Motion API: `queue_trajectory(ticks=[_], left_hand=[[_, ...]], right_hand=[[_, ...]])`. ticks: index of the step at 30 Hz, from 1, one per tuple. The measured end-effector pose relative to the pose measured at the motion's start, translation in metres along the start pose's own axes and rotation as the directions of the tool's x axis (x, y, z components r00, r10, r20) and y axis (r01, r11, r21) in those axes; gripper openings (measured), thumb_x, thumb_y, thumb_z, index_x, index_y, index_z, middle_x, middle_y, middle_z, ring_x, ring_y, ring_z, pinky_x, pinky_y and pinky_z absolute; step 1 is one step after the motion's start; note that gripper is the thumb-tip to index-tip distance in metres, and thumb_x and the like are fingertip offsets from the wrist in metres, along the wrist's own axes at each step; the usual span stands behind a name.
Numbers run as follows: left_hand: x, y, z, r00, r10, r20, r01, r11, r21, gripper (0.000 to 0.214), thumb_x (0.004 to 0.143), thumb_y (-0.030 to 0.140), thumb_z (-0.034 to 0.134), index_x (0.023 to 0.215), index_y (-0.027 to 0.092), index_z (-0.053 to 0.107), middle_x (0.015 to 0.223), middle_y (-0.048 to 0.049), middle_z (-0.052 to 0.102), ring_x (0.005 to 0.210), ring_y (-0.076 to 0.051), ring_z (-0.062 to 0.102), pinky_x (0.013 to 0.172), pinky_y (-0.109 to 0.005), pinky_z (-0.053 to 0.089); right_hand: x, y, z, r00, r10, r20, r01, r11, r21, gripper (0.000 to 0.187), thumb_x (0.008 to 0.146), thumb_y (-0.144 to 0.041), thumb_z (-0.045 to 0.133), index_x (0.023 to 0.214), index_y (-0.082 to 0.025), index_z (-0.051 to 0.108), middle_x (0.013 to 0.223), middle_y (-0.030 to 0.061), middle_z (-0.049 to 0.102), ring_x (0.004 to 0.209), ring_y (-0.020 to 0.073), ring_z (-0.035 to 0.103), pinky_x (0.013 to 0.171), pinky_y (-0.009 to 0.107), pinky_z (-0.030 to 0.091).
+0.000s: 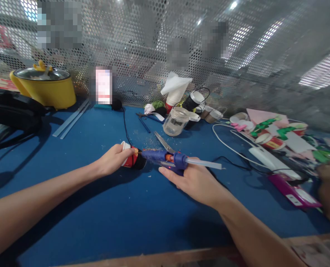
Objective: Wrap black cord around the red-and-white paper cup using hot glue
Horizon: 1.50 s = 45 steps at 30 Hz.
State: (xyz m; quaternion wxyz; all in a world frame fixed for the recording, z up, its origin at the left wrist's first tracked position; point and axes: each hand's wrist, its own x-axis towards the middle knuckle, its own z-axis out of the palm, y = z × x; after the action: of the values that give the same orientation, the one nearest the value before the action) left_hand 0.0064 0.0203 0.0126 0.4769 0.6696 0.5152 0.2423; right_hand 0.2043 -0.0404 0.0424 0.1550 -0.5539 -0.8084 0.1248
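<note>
Blue table (pixel 98 207): glue gun (pixel 165 157) in right hand (pixel 192 180)

A blue table (pixel 103 207) carries scissors (pixel 165 144), a glass jar (pixel 176 121), a yellow pot (pixel 46 88) and paper cups (pixel 209 113).

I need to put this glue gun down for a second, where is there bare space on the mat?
The blue mat is bare along the near edge, between your forearms, and at left between the left hand and the yellow pot. The right hand holds the glue gun. The far right is crowded: cups, jar, white cable, paper scraps.
</note>
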Motion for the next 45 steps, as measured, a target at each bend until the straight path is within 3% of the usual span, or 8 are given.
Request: queue_trajectory(ticks=[12, 19, 29, 45], left_hand=[[0.0001, -0.0010, -0.0003, 0.999, 0.009, 0.041, -0.011, 0.998, 0.056, 0.028, 0.071, 0.038, 0.035, 0.054, 0.016, 0.039, 0.047, 0.0055, 0.028, 0.044, -0.008, 0.025, 0.043, -0.022, 0.020], [0.0011, -0.0018, -0.0010, 0.999, 0.000, 0.044, -0.001, 1.000, 0.017, 0.027, 0.070, 0.038, 0.036, 0.057, 0.015, 0.042, 0.048, 0.0055, 0.030, 0.044, -0.008, 0.026, 0.043, -0.022, 0.021], [-0.0037, 0.0032, -0.0004, 0.998, 0.035, 0.048, -0.041, 0.991, 0.125, 0.028, 0.071, 0.036, 0.033, 0.050, 0.017, 0.030, 0.047, 0.0057, 0.026, 0.044, -0.007, 0.024, 0.043, -0.022, 0.019], [-0.0050, 0.0008, -0.0005, 0.997, 0.047, 0.068, -0.057, 0.987, 0.148, 0.027, 0.072, 0.035, 0.031, 0.052, 0.018, 0.030, 0.048, 0.0056, 0.026, 0.046, -0.008, 0.024, 0.045, -0.022, 0.020]], right_hand=[[0.0014, 0.0005, -0.0021, 0.997, 0.069, 0.030, -0.069, 0.997, 0.016, 0.033, 0.076, -0.043, 0.037, 0.057, -0.019, 0.049, 0.047, -0.0001, 0.052, 0.052, 0.0146, 0.053, 0.053, 0.025, 0.038], [-0.0006, -0.0016, -0.0035, 0.993, 0.082, 0.080, -0.087, 0.994, 0.060, 0.032, 0.075, -0.044, 0.038, 0.059, -0.018, 0.049, 0.047, -0.0006, 0.052, 0.052, 0.0146, 0.052, 0.054, 0.026, 0.038], [0.0018, 0.0002, -0.0050, 0.999, 0.035, 0.037, -0.039, 0.994, 0.106, 0.029, 0.076, -0.039, 0.040, 0.057, -0.019, 0.050, 0.044, -0.0013, 0.050, 0.052, 0.0143, 0.052, 0.055, 0.026, 0.039], [0.0029, 0.0008, -0.0068, 1.000, 0.005, 0.015, -0.008, 0.978, 0.206, 0.030, 0.076, -0.036, 0.040, 0.054, -0.019, 0.052, 0.042, -0.0026, 0.050, 0.049, 0.0130, 0.053, 0.055, 0.024, 0.040]])
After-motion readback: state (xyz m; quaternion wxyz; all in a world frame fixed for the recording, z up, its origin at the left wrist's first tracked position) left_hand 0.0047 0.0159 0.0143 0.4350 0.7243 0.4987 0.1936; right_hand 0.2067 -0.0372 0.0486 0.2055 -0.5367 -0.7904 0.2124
